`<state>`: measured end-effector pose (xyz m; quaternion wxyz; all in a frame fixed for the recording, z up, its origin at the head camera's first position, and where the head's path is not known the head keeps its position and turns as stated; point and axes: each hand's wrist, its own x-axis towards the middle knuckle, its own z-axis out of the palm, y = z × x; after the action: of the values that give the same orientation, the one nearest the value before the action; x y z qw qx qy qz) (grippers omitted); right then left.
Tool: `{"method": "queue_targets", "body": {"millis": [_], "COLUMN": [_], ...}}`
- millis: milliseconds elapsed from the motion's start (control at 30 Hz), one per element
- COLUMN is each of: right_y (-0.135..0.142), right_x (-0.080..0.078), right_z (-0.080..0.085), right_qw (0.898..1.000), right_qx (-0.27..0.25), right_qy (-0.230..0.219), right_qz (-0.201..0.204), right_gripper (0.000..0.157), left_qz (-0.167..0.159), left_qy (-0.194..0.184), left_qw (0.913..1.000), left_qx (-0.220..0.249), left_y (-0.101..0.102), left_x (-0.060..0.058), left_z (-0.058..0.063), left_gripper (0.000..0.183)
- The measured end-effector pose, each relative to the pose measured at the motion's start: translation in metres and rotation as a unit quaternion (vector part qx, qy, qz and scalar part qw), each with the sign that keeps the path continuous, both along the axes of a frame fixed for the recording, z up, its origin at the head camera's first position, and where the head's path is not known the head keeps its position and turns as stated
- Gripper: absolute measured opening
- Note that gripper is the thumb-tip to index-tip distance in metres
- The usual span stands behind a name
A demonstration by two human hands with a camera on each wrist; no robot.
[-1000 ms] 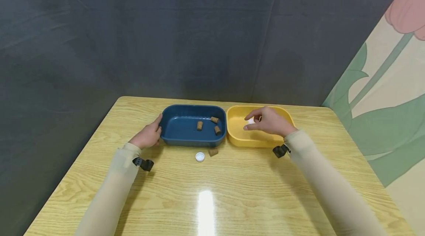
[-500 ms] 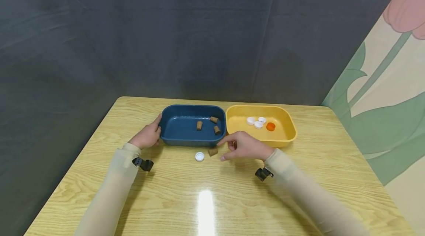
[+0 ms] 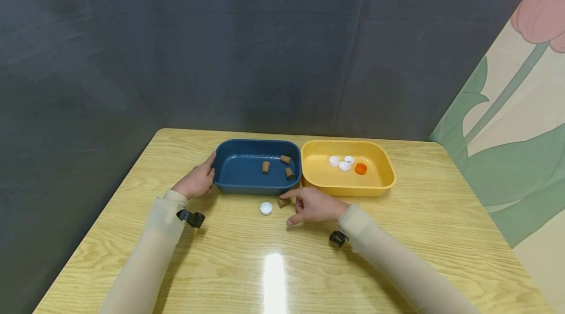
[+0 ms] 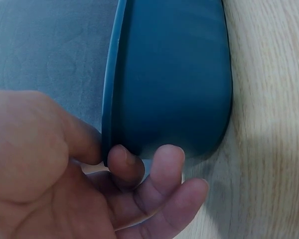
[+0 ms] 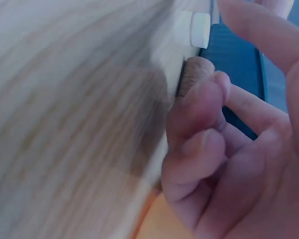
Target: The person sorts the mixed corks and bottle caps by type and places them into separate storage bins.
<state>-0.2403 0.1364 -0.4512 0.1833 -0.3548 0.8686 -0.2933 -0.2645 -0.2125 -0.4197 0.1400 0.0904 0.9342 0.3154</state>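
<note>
My left hand (image 3: 194,181) grips the left end of a dark blue tray (image 3: 256,190); in the left wrist view its fingers (image 4: 167,169) curl at the tray's outer wall. Three corks lie in that tray, one of them a cork (image 3: 266,167) near its middle. In front of the tray, a loose cork (image 3: 283,203) lies on the table beside a white bottle cap (image 3: 266,208). My right hand (image 3: 315,205) is at this loose cork, index finger over it and thumb apart on the near side. The right wrist view shows the cork (image 5: 198,69) partly hidden behind curled fingers.
A yellow tray (image 3: 348,190) stands against the blue tray's right side. It holds several caps, white ones and an orange cap (image 3: 361,169). Both trays stand near the back edge of the wooden table (image 3: 212,265), before a dark curtain (image 3: 265,49).
My right hand has let go of a white cap in the yellow tray and moved left and nearer to the loose cork. The left hand has stayed on the blue tray.
</note>
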Motion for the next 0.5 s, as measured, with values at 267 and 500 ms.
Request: {"method": "queue_targets", "body": {"millis": [267, 500], "right_y": [-0.0015, 0.0007], "right_x": [-0.0020, -0.0037], "right_z": [-0.0043, -0.0097], "right_qw": [1.000, 1.000], "right_qx": [-0.005, -0.020], "right_qy": [0.003, -0.002], "right_qz": [-0.011, -0.024], "right_gripper": [0.059, 0.039], "left_qz": [-0.001, 0.002], "left_qy": [0.001, -0.002], "left_qw": [1.0000, 1.0000], "left_qx": [-0.002, -0.004], "left_y": [0.0004, 0.0012], "left_x": [-0.0003, -0.0006], "left_z": [-0.0006, 0.0007], "left_gripper": [0.059, 0.059]}}
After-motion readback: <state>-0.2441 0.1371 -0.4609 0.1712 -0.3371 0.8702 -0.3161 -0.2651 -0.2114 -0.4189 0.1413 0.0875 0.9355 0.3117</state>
